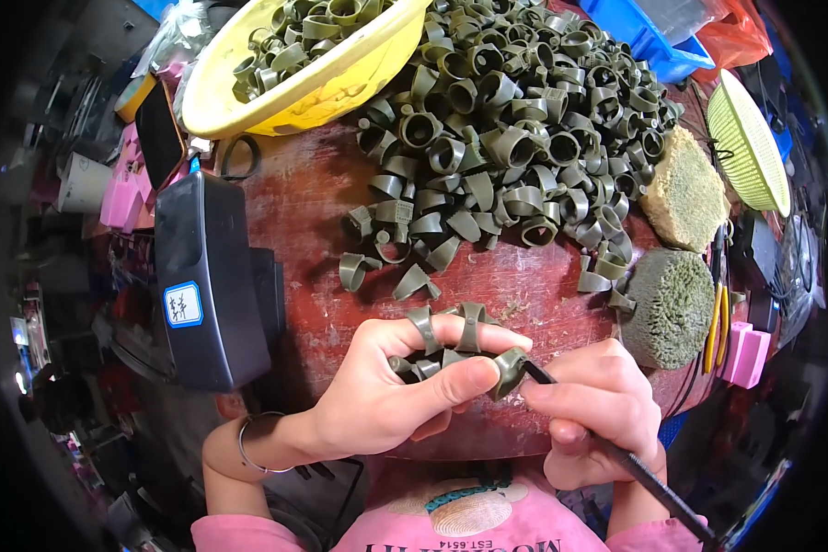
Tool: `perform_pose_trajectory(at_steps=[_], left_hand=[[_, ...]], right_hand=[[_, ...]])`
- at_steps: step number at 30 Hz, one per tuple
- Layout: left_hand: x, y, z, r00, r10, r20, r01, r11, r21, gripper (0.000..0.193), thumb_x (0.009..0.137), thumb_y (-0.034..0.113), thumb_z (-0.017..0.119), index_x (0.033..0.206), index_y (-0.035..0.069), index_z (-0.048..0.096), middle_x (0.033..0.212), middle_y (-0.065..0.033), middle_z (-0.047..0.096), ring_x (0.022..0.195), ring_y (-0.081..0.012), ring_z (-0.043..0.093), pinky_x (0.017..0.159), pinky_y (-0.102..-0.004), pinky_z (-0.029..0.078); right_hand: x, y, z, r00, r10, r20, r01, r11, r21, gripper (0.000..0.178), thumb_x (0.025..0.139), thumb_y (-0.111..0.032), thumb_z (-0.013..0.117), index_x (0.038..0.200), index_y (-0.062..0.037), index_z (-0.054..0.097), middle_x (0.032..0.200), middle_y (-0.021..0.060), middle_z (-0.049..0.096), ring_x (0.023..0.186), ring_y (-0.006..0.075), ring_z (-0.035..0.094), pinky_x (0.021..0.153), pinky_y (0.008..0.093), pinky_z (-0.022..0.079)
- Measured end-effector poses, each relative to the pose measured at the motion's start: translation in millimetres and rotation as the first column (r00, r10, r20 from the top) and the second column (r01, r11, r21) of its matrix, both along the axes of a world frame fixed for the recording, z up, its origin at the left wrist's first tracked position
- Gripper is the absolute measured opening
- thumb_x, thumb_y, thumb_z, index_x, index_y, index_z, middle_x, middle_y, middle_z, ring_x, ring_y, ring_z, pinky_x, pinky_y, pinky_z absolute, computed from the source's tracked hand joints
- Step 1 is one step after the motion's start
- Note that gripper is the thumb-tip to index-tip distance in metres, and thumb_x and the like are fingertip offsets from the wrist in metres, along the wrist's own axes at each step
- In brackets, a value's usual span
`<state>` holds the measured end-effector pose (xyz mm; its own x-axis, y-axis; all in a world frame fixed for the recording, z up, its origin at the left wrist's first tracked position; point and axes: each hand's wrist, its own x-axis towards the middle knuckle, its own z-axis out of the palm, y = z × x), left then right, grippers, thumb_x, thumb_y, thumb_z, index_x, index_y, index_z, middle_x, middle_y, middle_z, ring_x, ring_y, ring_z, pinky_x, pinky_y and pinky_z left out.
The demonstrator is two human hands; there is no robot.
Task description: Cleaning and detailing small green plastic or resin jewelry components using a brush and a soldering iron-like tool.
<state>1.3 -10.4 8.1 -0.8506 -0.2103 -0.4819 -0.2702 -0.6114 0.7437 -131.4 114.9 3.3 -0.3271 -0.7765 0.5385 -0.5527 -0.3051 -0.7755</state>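
Far out to the left of your left hand sits the black box (213,281) with its small blue-and-white label, close beside your wrist. Up beyond it the yellow bowl (340,87) tips at the table's far edge, olive rings heaped inside.

Now your left hand (405,391): fingers curled, thumb pressed across, pinching one olive-green ring (507,370) at the tip between thumb and forefinger. More rings are threaded over those fingers, two of them (446,327) standing up over the knuckles, others tucked in the palm. A thin bangle (248,442) circles that wrist.

The pinched ring sits right between your two hands, just touching the tip of the dark slender tool (635,465). Your right hand (593,409) is closed narrow around that tool like a pen, its shaft running back down past your wrist to the lower right.

Straight ahead of both hands, across the worn red tabletop (304,198), spreads the big loose pile of rings (515,120), its nearest stragglers not far beyond your knuckles.

Off to the right of your right hand stand two round bristly pads (676,304), one tan behind, one greener nearer, and beyond them a pale green basket (753,138).
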Motion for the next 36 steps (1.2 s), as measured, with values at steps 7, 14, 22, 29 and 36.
perform_pose_trajectory(at_steps=[7, 14, 22, 29, 36], left_hand=[[-2.7, 3.2, 1.9, 1.000, 0.022, 0.007, -0.022, 0.999, 0.041, 0.041, 0.085, 0.029, 0.057, 0.108, -0.004, 0.055, 0.075, -0.0020, 0.057, 0.045, -0.0008, 0.036, 0.038, -0.0164, 0.025], [-6.9, 1.2, 2.6, 0.997, 0.071, -0.004, -0.071, 0.997, -0.025, 0.040, 0.083, 0.027, 0.061, 0.107, -0.004, 0.054, 0.080, -0.0068, 0.060, 0.051, -0.0056, 0.049, 0.040, -0.0177, 0.039], [-1.8, 2.5, -3.5, 0.988, 0.101, -0.113, -0.126, 0.962, -0.243, 0.035, 0.073, 0.004, 0.069, 0.105, 0.002, 0.056, 0.087, 0.0003, 0.058, 0.073, -0.0027, 0.053, 0.059, -0.0179, 0.045], [1.9, -0.6, 2.7, 0.996, 0.062, -0.063, -0.076, 0.969, -0.235, 0.037, 0.070, 0.003, 0.071, 0.105, 0.004, 0.058, 0.079, 0.0037, 0.057, 0.062, 0.0007, 0.048, 0.054, -0.0151, 0.038], [2.5, -1.1, 17.0, 0.998, 0.045, 0.040, -0.041, 0.995, -0.090, 0.038, 0.065, -0.002, 0.074, 0.099, -0.003, 0.057, 0.093, -0.0102, 0.059, 0.074, -0.0088, 0.056, 0.055, -0.0190, 0.045]], right_hand=[[-5.0, 1.0, 2.7, 0.956, 0.042, -0.291, -0.058, 0.997, -0.046, 0.015, 0.068, -0.007, 0.062, 0.082, -0.0028, 0.063, 0.073, 0.0072, 0.058, 0.058, 0.0157, 0.053, 0.046, 0.0233, 0.043], [-6.8, 6.6, 4.6, 0.985, 0.025, -0.173, -0.023, 1.000, 0.017, 0.016, 0.081, -0.019, 0.058, 0.076, -0.0053, 0.063, 0.064, 0.0026, 0.058, 0.051, 0.0148, 0.052, 0.046, 0.0257, 0.043], [-7.5, 12.8, 10.4, 0.973, -0.023, 0.230, 0.000, 0.995, 0.098, 0.020, 0.074, -0.014, 0.067, 0.083, 0.0031, 0.062, 0.064, 0.0104, 0.062, 0.053, 0.0190, 0.060, 0.047, 0.0280, 0.048], [-6.7, 7.0, 5.7, 0.949, 0.097, 0.299, -0.128, 0.988, 0.085, 0.020, 0.071, -0.005, 0.069, 0.087, 0.0053, 0.061, 0.068, 0.0125, 0.064, 0.056, 0.0217, 0.063, 0.048, 0.0285, 0.049], [-5.8, 4.1, 7.4, 0.935, 0.158, 0.318, -0.191, 0.979, 0.076, 0.020, 0.067, -0.001, 0.069, 0.086, 0.0042, 0.063, 0.069, 0.0097, 0.064, 0.057, 0.0199, 0.062, 0.049, 0.0279, 0.050]])
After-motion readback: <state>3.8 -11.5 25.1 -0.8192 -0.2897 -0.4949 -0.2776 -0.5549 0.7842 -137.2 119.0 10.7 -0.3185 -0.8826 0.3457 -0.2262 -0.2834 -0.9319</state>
